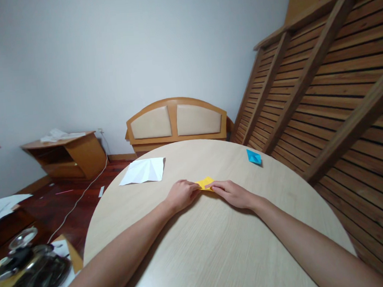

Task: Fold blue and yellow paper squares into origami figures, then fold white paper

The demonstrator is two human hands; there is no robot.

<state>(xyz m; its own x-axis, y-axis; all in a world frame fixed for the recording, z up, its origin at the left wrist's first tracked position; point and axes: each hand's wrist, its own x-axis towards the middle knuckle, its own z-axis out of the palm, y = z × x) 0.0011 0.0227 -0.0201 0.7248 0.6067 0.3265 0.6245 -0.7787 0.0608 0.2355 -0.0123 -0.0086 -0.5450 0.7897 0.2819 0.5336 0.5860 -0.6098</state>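
Yellow paper (207, 181) lies between the two hands near the middle of the round worktop (195, 259), just above or against its surface; the hands hide which. The left hand (183, 194) has its grip closed on the left end, fingertips partly out of sight, and the right hand (230, 193) pinches the right side, fingers reaching over the top. The likeliest trouble, I judge, is a skewed crease, if one hand pulls or presses harder than the other; too much outward tension could also tear so small a piece, and a loose pinch could let its layers slip out of line. With fingers covering both ends, a misaligned edge might go unnoticed. As for room, the white sheet (143, 171) lies ahead and to the left, near the rim, and the blue paper (254, 157) sits by the right-hand rim; a wide sweep might push either off. Between them and the hands the surface is bare, and the broad stretch between the forearms leaves ample space for turning the piece.
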